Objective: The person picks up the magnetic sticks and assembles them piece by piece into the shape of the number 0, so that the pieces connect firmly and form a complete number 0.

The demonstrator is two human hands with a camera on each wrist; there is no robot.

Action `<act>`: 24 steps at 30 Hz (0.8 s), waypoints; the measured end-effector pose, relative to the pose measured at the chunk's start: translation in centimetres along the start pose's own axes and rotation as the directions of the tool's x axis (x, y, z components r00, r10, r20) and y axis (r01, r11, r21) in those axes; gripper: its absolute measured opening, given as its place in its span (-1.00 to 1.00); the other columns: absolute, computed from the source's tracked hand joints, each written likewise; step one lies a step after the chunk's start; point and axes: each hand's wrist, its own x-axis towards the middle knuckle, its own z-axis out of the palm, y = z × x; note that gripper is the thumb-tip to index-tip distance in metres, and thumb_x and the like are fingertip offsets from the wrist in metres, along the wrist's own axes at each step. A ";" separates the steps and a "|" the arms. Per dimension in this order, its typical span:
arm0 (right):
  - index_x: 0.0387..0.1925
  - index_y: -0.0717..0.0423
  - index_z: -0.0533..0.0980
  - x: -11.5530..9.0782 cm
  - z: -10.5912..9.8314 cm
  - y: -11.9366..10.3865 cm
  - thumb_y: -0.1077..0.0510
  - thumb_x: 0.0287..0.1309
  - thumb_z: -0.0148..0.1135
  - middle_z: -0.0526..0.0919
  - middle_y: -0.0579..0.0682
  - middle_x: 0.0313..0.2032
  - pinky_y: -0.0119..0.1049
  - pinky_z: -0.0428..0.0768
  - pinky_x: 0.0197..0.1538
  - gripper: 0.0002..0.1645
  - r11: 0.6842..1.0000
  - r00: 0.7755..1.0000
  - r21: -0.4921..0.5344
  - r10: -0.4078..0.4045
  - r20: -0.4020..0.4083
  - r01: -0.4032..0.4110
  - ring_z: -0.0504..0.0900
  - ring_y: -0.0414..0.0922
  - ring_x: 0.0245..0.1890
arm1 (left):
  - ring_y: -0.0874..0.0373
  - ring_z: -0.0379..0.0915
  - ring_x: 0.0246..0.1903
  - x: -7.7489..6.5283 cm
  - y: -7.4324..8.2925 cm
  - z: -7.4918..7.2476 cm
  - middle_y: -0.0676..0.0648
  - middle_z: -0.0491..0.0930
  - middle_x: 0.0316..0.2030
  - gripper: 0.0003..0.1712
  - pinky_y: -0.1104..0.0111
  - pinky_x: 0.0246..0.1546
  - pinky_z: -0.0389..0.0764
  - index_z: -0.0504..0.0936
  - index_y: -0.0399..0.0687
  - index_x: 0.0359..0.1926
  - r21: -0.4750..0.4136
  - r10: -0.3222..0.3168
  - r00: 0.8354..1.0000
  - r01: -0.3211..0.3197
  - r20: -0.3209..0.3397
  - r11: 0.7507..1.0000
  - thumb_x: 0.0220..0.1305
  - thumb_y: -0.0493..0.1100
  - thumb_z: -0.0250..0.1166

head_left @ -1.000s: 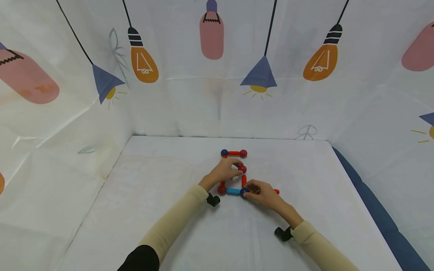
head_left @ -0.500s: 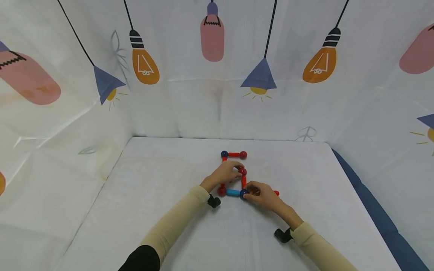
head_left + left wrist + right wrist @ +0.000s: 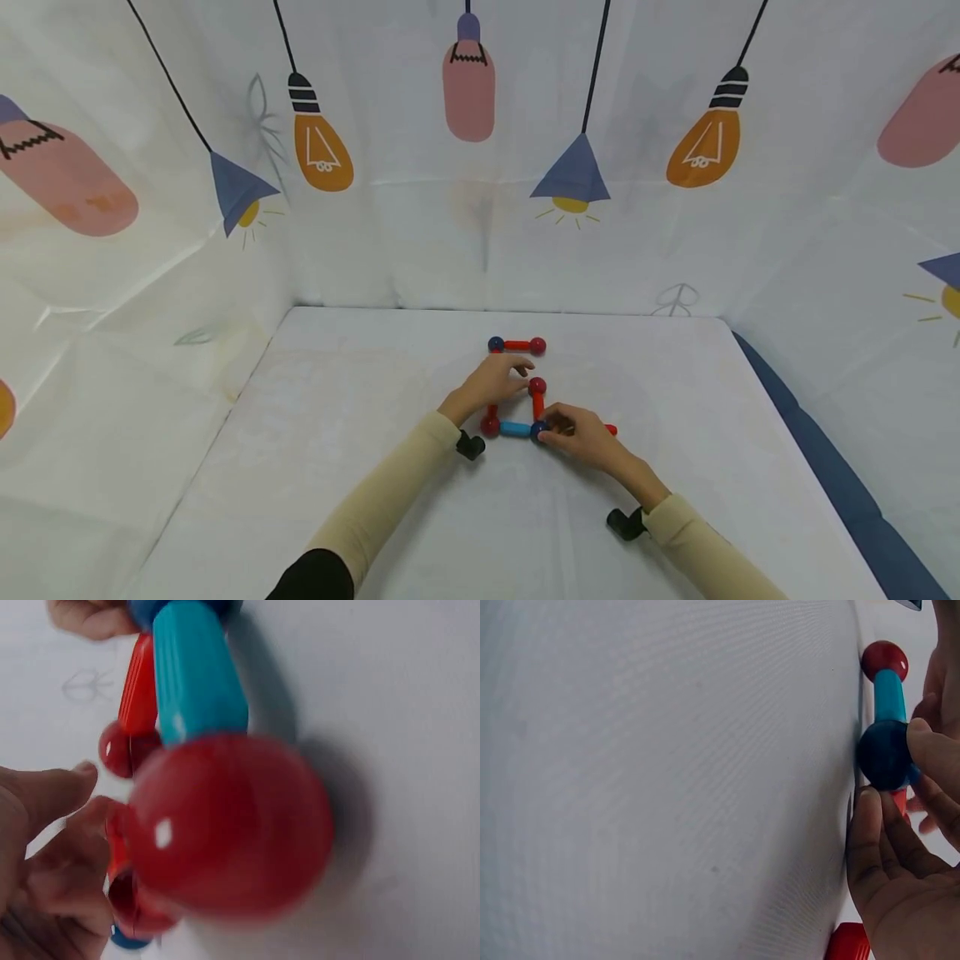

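Observation:
A rod-and-ball toy construction lies on the white table. My right hand pinches its dark blue ball between thumb and fingers. From that ball a light blue rod runs left to a big red ball. A red rod runs away from it to another red ball. Right beside this far ball my left hand hovers, thumb and fingers spread with nothing between them. It partly covers the red rods on the construction's left side.
At the far end, another dark blue ball joins a red rod and a red ball. A loose red rod lies right of my right hand, mostly hidden behind it in the head view. A patterned curtain hangs behind the table.
The left hand has let go of the far red ball and drawn slightly back left. That ball now sits on the red rod's end. The right hand keeps its grip on the blue ball.

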 end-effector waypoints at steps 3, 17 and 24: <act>0.02 0.04 0.62 0.0 0.0 -0.1 0.02 0.29 0.41 0.70 -0.14 -0.21 -0.45 0.62 -0.06 -0.67 1.000 1.000 -0.009 0.013 0.001 -0.013 0.63 -0.18 -0.20 | 0.15 0.54 -0.17 -0.5 -0.5 -0.8 -0.05 0.72 -0.03 -0.68 0.42 -0.22 0.60 0.73 0.00 0.11 0.052 -0.018 0.998 0.021 -0.062 0.998 0.36 -0.12 0.39; 0.01 0.05 0.61 -0.1 0.0 -0.5 0.02 0.30 0.40 0.67 -0.13 -0.23 -0.44 0.61 -0.08 -0.68 0.999 0.999 -0.010 0.038 0.004 -0.038 0.60 -0.17 -0.20 | 0.15 0.51 -0.24 -2.5 -3.1 -1.8 0.01 0.69 -0.16 -0.79 0.37 -0.24 0.59 0.77 0.01 -0.13 0.062 -0.135 0.983 0.143 -0.121 0.988 0.34 0.00 0.41; 0.04 0.03 0.60 0.0 -0.4 -0.4 -0.01 0.31 0.39 0.68 -0.11 -0.17 -0.41 0.62 -0.06 -0.65 0.999 0.999 -0.022 0.030 0.023 -0.029 0.63 -0.15 -0.17 | 0.14 0.55 -0.32 -2.9 -3.4 -2.0 0.00 0.70 -0.20 -0.79 0.39 -0.34 0.61 0.74 0.00 -0.09 0.001 -0.145 0.985 0.146 -0.096 0.989 0.37 -0.01 0.39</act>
